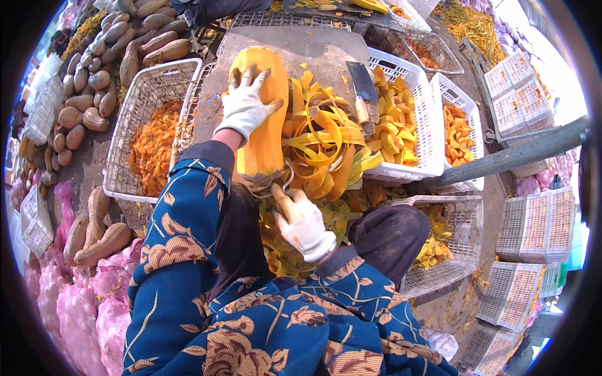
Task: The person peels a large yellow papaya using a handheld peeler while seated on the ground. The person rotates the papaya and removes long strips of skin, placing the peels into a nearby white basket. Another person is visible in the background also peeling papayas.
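Note:
My left hand (pixel 247 101), in a white glove with stained fingertips, grips a peeled orange squash (pixel 261 155) from above, fingers spread over it and thumb on its right side. The squash lies lengthwise on a worn board (pixel 301 47). My right hand (pixel 299 221), gloved too, is bent just below the squash's near end. A thin pale curved thing (pixel 289 175) shows by its fingertips; whether the hand holds it cannot be told. Long peel strips (pixel 329 141) are heaped right of the squash. A cleaver (pixel 361 81) with a wooden handle lies on the board's right side.
Plastic crates stand around: one with orange pulp (pixel 157 145) at left, others with yellow pieces (pixel 397 122) and orange pieces (pixel 456 134) at right, one with peels (pixel 432 244) nearer. Whole squashes (pixel 96 80) and pink net sacks (pixel 80 310) lie left. A pole (pixel 508 154) juts in at right.

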The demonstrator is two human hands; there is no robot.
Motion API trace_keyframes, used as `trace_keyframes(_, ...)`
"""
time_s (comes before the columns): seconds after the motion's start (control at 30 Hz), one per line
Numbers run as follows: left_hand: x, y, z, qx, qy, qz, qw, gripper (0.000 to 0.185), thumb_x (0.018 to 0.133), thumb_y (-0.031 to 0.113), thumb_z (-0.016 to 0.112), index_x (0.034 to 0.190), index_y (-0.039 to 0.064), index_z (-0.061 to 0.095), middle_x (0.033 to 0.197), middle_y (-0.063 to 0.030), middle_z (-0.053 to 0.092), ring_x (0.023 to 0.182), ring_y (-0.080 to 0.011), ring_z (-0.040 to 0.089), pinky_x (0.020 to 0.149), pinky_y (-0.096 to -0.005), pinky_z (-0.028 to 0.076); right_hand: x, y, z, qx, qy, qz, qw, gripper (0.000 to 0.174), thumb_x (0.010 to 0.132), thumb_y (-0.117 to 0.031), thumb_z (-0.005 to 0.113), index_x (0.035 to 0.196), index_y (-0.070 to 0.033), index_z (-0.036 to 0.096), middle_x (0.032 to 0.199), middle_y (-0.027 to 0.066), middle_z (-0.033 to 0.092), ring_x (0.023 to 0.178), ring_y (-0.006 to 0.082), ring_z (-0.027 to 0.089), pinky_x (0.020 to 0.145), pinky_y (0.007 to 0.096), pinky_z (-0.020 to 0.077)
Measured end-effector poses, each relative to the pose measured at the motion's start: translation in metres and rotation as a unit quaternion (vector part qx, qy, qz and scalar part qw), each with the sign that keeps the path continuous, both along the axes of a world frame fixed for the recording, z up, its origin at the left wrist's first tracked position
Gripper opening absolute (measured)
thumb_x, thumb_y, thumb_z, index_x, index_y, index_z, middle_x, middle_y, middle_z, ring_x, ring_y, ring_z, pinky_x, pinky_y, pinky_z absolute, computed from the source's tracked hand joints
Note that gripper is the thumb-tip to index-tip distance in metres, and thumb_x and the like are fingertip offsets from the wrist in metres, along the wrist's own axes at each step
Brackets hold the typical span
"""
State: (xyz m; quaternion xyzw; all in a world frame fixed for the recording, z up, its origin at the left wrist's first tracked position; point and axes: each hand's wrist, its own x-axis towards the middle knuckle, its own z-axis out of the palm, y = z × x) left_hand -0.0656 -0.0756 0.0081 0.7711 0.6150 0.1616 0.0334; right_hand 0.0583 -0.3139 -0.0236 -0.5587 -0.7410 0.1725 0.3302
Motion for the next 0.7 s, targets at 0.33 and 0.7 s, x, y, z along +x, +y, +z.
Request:
trace_keyframes(0.33, 0.003, 0.002, -0.011, 0.035, -0.001, 0.008, 0.999, 0.079, 0.076, 0.054, 0.07, 0.146, 0.033, 0.04, 0.157, -0.0038, 0.028, 0.145, -0.0458, 0.017, 0.107, -0.0634, 0.03, 0.017, -0.057, -0.032, -0.157, -0.104, -0.023, 0.982, 0.051, 0.08, -0.013, 0.067, 0.13, -0.013, 0.056, 0.096, 0.0179, 0.056, 0.083, 0.0369, 0.063, 0.071, 0.0434, 0.0533)
trace_keyframes(0.7, 0.003, 0.0, -0.011, 0.042, -0.016, 0.011, 0.999, 0.077, 0.074, 0.05, 0.072, 0.143, 0.032, 0.045, 0.156, -0.0029, 0.032, 0.144, -0.0461, 0.018, 0.109, -0.062, 0.033, -0.008, 0.012, -0.021, -0.031, 0.063, -0.04, 0.997, 0.055, 0.076, -0.008, 0.071, 0.129, -0.011, 0.057, 0.101, 0.0181, 0.058, 0.089, 0.0385, 0.061, 0.074, 0.0424, 0.0521)
